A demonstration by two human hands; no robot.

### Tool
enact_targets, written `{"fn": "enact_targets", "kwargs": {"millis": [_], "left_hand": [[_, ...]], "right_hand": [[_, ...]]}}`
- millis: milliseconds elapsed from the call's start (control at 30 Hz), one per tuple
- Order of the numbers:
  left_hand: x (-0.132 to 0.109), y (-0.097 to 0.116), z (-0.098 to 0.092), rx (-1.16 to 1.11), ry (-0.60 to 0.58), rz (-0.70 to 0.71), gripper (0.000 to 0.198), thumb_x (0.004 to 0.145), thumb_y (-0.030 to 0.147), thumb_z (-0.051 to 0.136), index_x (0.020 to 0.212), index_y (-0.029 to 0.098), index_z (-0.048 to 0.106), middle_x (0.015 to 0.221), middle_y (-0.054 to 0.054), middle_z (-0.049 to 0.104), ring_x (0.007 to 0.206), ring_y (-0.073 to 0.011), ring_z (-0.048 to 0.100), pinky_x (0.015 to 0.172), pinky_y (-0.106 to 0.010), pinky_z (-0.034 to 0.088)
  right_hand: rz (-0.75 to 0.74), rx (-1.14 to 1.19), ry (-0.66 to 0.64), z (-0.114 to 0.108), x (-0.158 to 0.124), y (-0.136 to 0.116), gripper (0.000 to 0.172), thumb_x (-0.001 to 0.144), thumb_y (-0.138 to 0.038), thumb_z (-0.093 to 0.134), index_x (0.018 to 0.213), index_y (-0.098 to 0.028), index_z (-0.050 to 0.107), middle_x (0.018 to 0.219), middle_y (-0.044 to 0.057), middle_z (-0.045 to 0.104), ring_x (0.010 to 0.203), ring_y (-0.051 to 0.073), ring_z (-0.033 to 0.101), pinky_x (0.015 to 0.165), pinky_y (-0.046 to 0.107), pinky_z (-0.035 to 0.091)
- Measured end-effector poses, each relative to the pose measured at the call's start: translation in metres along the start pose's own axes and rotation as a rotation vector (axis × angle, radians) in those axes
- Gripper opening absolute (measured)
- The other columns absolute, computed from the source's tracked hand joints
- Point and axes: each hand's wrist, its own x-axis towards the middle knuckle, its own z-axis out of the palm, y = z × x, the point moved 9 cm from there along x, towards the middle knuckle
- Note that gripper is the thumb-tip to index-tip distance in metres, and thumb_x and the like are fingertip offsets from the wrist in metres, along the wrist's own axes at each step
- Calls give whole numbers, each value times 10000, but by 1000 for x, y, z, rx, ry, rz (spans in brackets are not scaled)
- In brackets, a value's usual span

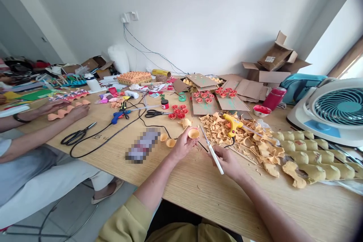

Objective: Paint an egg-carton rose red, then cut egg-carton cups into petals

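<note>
My left hand (183, 144) pinches a small orange cup (194, 133), apparently cut from an egg carton, with its round opening facing up. My right hand (227, 162) grips white-handled scissors (212, 153); their metal blades point up and away, just right of the cup and apart from it. Two similar loose orange cups (170, 143) lie on the table left of my left hand. A torn orange piece (185, 122) sits behind the held cup. Beyond my right hand spreads a heap of orange carton scraps (217, 128), with a yellow glue gun (232, 124) lying on it.
Red paper-like flowers (178, 112) stand near black scissors (154, 113) and cardboard sheets (232, 102). At right are egg-carton trays (314, 157) and a fan (337, 109). A blue glue gun (117, 117) and cords lie left. Another person's hands (78, 112) hold an orange carton strip (61, 113).
</note>
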Motion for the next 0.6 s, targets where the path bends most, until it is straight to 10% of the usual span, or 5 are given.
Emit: {"fn": "enact_targets", "kwargs": {"millis": [600], "left_hand": [[-1, -5, -4, -109, 60, -53, 529, 783, 432, 792, 1193, 171, 583, 1051, -93, 647, 949, -205, 598, 885, -335, 499]], "right_hand": [[8, 60, -1, -3, -2, -1, 403, 896, -559, 575, 707, -206, 527, 595, -35, 518, 571, 125, 444, 557, 273, 342]]}}
